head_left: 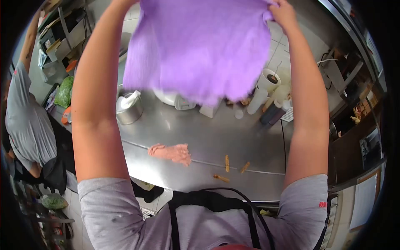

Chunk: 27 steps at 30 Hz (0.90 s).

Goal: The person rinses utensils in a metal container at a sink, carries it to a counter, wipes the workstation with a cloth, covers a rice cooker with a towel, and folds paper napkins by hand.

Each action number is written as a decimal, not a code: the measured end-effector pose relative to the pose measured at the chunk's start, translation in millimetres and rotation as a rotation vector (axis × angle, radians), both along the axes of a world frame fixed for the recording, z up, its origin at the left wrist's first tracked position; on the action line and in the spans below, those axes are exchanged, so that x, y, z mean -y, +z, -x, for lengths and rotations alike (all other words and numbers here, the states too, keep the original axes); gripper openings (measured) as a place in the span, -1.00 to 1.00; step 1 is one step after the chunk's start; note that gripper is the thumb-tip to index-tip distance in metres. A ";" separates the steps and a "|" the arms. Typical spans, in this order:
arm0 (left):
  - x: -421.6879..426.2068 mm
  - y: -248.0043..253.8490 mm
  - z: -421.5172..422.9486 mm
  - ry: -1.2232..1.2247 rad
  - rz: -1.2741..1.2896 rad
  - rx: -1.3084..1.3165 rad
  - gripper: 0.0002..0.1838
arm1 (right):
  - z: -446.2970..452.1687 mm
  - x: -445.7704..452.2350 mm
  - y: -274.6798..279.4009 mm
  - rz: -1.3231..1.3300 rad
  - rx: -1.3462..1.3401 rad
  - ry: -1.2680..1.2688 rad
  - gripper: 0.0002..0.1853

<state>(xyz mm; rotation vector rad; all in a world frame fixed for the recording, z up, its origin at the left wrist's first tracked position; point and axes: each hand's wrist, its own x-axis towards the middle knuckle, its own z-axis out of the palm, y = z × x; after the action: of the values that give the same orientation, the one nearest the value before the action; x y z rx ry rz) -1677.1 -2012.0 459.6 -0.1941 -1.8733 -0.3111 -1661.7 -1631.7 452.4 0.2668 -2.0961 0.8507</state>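
Note:
A purple cloth (200, 46) hangs spread out in the air at the top of the view, above the metal worktop (200, 133). Its upper right corner is pinched in my right hand (284, 14), fingers closed. My left hand (127, 1) is at the upper left end of the cloth, mostly cut off by the frame edge; its fingers are out of sight, but the cloth is stretched up toward it. Below, a crumpled pink cloth or glove (170, 153) lies on the worktop. Right of it are three small wooden clothespin-like pieces (227, 163).
At the worktop's back stand a metal pot (129, 110), a white scale-like device (183, 102), a clear bottle (257, 101), a dark-filled bottle (273, 114) and a white cup (268, 79). Another person (31, 121) in a grey shirt is at the left. Shelving (354, 75) stands at the right.

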 end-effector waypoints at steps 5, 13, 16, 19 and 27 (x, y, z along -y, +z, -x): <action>16.2 -6.6 -17.8 -0.291 -0.064 -0.104 -0.81 | 31.3 34.1 -3.5 -0.023 -0.333 0.061 -0.70; 78.9 -242.9 67.2 -0.340 -0.494 0.913 -0.41 | 51.9 59.3 -265.3 -0.199 0.432 0.228 -0.47; 110.7 -323.0 138.1 -0.305 -1.303 1.078 -0.42 | 56.3 82.3 -309.3 0.098 0.458 0.153 -0.16; 103.8 -381.4 178.7 -0.574 -1.712 0.958 -0.47 | 66.1 102.3 -316.1 0.722 0.755 0.241 -0.03; 89.4 -379.8 205.5 -0.826 -1.749 0.365 -0.64 | 65.5 147.8 -306.9 0.891 1.099 0.414 -0.07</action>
<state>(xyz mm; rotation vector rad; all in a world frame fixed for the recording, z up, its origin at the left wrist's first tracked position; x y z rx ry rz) -1882.6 -2101.5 79.8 0.3406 -1.1260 -2.4479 -1727.2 -1779.5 145.6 -0.3548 -2.3010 2.4807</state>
